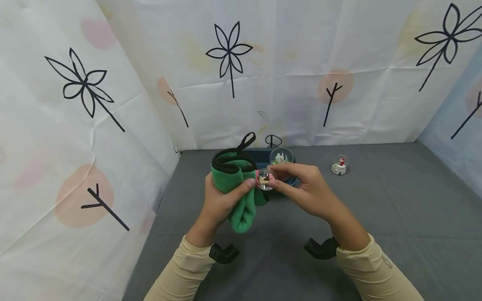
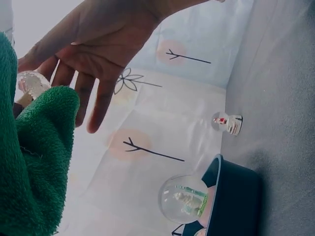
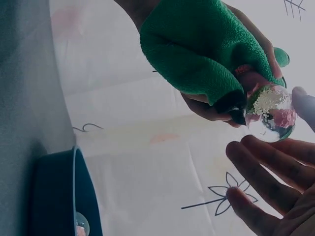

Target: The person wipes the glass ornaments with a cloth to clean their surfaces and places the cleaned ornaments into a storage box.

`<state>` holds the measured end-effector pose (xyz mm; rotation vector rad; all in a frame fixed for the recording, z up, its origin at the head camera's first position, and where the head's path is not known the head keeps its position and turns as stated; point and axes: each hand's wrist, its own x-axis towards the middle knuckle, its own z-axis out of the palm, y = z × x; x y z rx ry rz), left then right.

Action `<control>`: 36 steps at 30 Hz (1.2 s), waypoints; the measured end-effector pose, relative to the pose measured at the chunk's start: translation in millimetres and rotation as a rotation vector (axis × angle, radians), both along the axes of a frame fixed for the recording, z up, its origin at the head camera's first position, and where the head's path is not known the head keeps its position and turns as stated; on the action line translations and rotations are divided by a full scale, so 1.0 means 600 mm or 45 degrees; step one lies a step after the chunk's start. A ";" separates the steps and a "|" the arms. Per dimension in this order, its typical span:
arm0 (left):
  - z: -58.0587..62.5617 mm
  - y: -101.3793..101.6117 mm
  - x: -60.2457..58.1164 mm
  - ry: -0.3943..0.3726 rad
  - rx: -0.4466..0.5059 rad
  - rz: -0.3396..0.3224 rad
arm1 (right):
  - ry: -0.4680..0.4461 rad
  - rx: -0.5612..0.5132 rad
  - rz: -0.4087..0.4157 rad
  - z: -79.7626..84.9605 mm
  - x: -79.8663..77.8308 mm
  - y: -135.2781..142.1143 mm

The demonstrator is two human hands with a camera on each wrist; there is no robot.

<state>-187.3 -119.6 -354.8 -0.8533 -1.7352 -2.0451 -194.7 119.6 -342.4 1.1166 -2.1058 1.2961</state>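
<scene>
My left hand grips a folded green cloth with black edging and a hanging loop. A small snow globe with pink and cream figures inside sticks out of the cloth, its pinkish base wrapped in the folds. My right hand has its thumb and index finger around the clear dome. In the right wrist view, the thumb and fingertips are at the sides of the globe, with the other fingers spread. The left wrist view shows the cloth covering most of the globe.
Behind the hands stands a dark blue bin with a larger snow globe showing above its rim. A small snow globe with a white base stands apart to the right on the grey tabletop. Patterned white curtains surround the table.
</scene>
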 end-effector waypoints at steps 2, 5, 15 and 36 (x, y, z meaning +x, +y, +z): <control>0.001 0.000 -0.001 0.007 0.009 -0.001 | -0.028 0.001 0.014 0.002 0.002 -0.002; 0.002 0.000 -0.002 0.015 0.037 -0.019 | -0.063 -0.021 0.073 0.005 0.003 -0.004; 0.001 0.000 -0.001 -0.002 0.048 0.015 | 0.073 -0.102 0.265 0.010 0.002 -0.004; 0.002 -0.004 0.001 -0.001 0.019 0.036 | 0.029 -0.028 0.197 0.011 0.009 -0.005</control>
